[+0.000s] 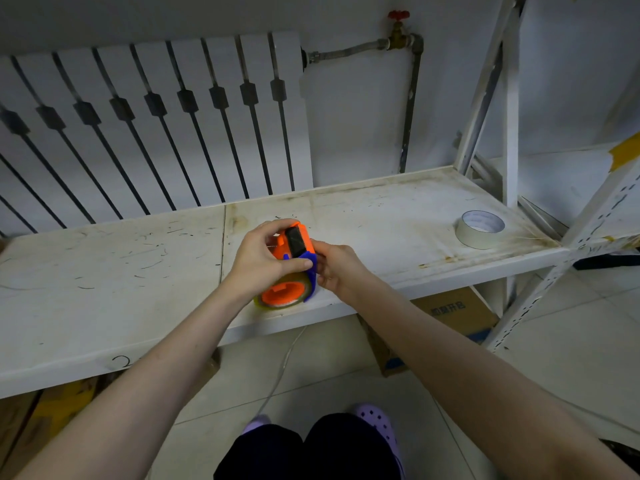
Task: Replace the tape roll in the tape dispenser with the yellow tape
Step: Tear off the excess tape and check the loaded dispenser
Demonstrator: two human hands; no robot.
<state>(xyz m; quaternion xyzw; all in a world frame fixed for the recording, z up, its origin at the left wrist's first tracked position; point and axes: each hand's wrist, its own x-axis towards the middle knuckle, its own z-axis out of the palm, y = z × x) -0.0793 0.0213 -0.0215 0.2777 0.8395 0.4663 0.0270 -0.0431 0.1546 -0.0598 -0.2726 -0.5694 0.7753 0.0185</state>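
Orange plastic fills the space between the two hands: the tape dispenser (292,268), orange with a blue side plate and a dark block at its upper end, is held just above the front part of the white shelf (138,271). The left hand (263,261) wraps over it from the left, fingers curled across the top and the thumb laid along the blue plate, so this hand is clasped around the dispenser body. The right hand (337,266) comes in from the right, its fingertips pressed against the blue edge just beside the left thumb; they are bent and touching the dispenser, though how firmly they pinch it cannot be told. Below the left palm, a yellowish translucent roll (282,301) sits around the orange hub of the dispenser, its lower rim close to or touching the shelf; which one cannot be told. Well to the right of the right hand's fingers, a pale cream tape roll (479,228) lies flat on the same shelf near a white upright post (512,133). Beyond the fingertips, against the wall, stands a white radiator (156,116). Under the forearms, below the shelf edge, a cardboard box (453,313) rests on the tiled floor (329,358).
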